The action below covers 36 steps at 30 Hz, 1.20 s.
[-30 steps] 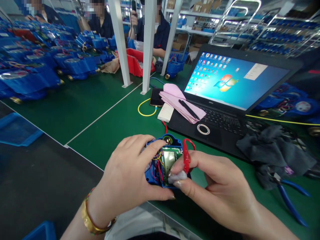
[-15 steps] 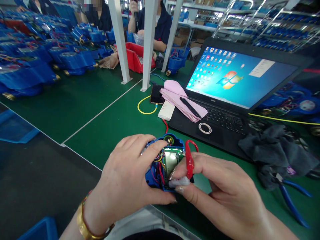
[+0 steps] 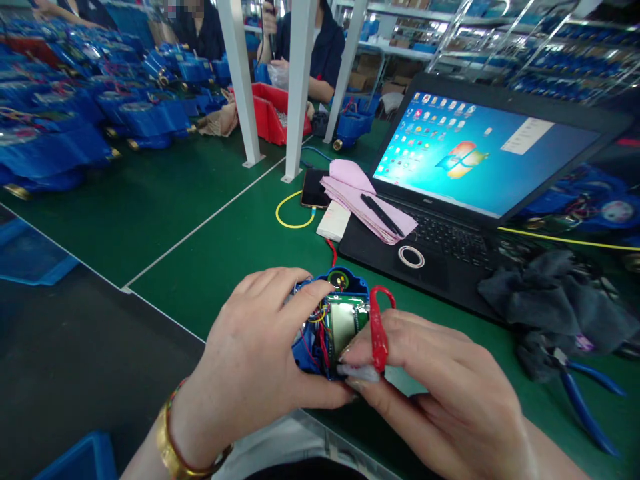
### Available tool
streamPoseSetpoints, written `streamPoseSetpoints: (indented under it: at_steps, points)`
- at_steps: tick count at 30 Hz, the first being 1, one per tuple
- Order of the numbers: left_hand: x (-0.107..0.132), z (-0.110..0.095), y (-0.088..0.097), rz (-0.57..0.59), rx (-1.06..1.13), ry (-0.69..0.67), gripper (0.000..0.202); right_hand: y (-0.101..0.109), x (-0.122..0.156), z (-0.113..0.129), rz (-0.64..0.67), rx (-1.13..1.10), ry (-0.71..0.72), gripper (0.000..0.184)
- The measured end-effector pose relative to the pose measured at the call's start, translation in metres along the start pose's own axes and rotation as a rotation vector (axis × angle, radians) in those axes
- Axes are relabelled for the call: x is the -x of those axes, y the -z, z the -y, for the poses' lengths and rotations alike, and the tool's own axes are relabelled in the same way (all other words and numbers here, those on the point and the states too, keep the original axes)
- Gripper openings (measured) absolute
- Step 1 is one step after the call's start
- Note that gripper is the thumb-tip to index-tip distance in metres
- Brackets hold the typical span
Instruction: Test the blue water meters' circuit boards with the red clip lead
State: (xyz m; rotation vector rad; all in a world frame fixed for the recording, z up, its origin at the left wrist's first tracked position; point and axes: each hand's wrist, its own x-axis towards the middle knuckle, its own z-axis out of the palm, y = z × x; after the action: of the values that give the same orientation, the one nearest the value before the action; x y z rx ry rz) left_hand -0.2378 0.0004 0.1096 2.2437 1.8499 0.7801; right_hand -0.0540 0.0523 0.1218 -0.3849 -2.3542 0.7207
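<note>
A blue meter housing [image 3: 306,353] with its inside exposed is held near the front edge of the green table. It shows a circuit board with a grey display [image 3: 343,321], thin coloured wires and a round part at the top. My left hand [image 3: 260,340] wraps around its left side, thumb below and fingers over the top. Between thumb and forefinger, my right hand [image 3: 440,380] pinches a whitish connector [image 3: 361,372] against the lower right of the board. A red cable [image 3: 379,333] loops over that forefinger and joins the connector. The fingertips partly hide the contact point.
An open laptop [image 3: 425,267] stands behind, bearing pink cloths [image 3: 370,207], a pen and a tape roll [image 3: 411,257]. To the right are a dark cloth [image 3: 555,300] and blue-handled pliers [image 3: 587,407]. White posts [image 3: 299,87], a red bin [image 3: 267,113], several blue meters and co-workers are farther back.
My right hand and the whitish connector have tilted and shifted slightly downward at the board's lower corner. My left hand and the housing stay nearly in place.
</note>
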Motion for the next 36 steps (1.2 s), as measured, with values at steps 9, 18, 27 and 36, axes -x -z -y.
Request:
streamPoseSetpoints:
  at_steps: [9,18,27,36]
  points:
    - [0.0004,0.0003,-0.0019,-0.043,0.013,-0.007,0.069,-0.0057,0.0029,-0.0068,-0.026,-0.047,0.046,0.011]
    - [0.0005,-0.0004,0.0012,-0.017,-0.031,-0.011,0.065,-0.0066,-0.002,-0.0074,-0.039,-0.069,-0.058,0.007]
    - [-0.0028,-0.0015,0.0014,0.007,-0.062,-0.014,0.07,0.0005,-0.0059,-0.0084,-0.082,-0.251,-0.265,0.006]
    - [-0.0023,0.0002,0.0012,0.004,-0.059,-0.029,0.072,-0.0003,-0.0042,-0.0079,-0.06,-0.119,-0.19,0.007]
